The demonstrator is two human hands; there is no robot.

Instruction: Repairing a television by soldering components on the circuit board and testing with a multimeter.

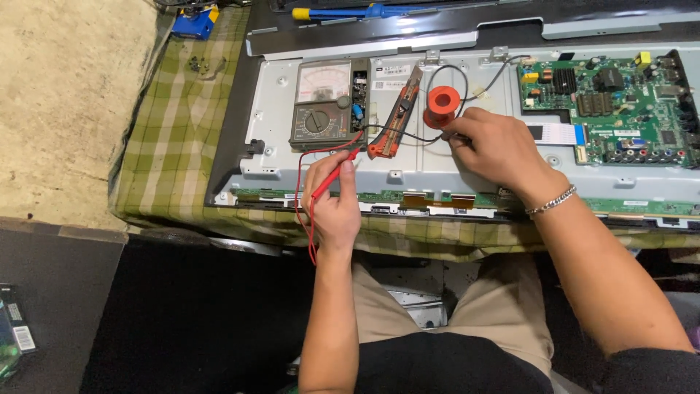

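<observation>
**Two hands with meter probes on an opened flat-panel chassis**

The left hand (332, 201) reaches in from the near edge, forearm almost straight away from the viewer, fingers curled closed around a red probe (337, 173) whose tip points far-right. Its red lead (305, 211) loops down past the wrist. The right hand (496, 146) comes in from the near right, wrist bent, a metal bracelet (552, 201) on it; its fingers are pinched shut on a black lead (408, 135) just near of an orange solder spool (441, 106). Between the hands lies an orange utility knife (394, 117), tilted. An analogue multimeter (321, 109) rests far-left on the metal back panel (437, 171). A green circuit board (612, 106) sits far right. A checked cloth (175, 146) covers the bench.
</observation>
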